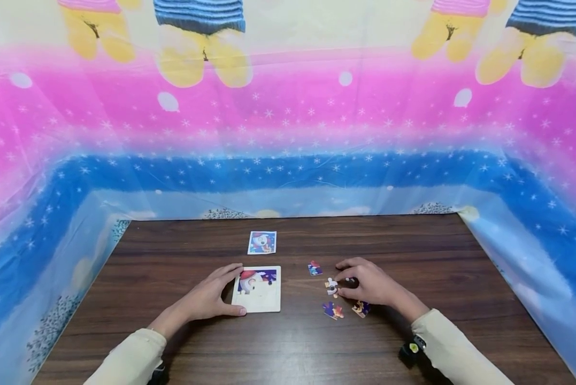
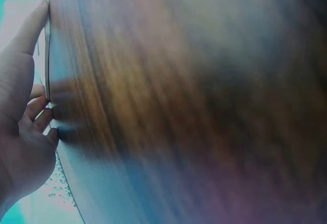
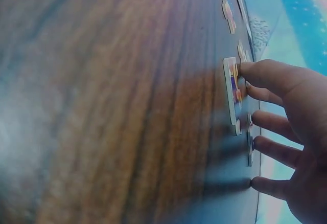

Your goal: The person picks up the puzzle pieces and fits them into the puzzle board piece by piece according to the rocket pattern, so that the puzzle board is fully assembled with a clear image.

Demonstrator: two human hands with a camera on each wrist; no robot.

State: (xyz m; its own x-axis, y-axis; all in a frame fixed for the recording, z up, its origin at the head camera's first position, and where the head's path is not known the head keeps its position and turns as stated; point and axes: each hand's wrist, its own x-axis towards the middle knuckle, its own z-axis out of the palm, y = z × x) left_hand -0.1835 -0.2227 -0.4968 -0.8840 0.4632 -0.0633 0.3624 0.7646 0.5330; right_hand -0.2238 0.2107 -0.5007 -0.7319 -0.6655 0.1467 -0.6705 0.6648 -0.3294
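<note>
In the head view my left hand (image 1: 210,297) grips the square puzzle board (image 1: 263,303) along its left side, thumb at the lower corner and fingertips at the upper one. Part of the picture, red and white on purple, fills the board's upper area; the lower right is bare. To the right, my right hand (image 1: 371,283) hovers low with fingers spread around a mostly white puzzle piece (image 1: 331,286). Its thumb tip is close to that piece; contact cannot be made out. A purple-and-yellow piece (image 1: 361,308) lies beneath this hand, also partly hidden.
A small picture card (image 1: 262,243) lies behind the board. A red-and-blue piece (image 1: 314,268) and a purple-and-orange piece (image 1: 333,310) lie between board and right hand. The dark wooden table (image 1: 182,240) meets a printed cloth (image 1: 288,171) at its back and sides.
</note>
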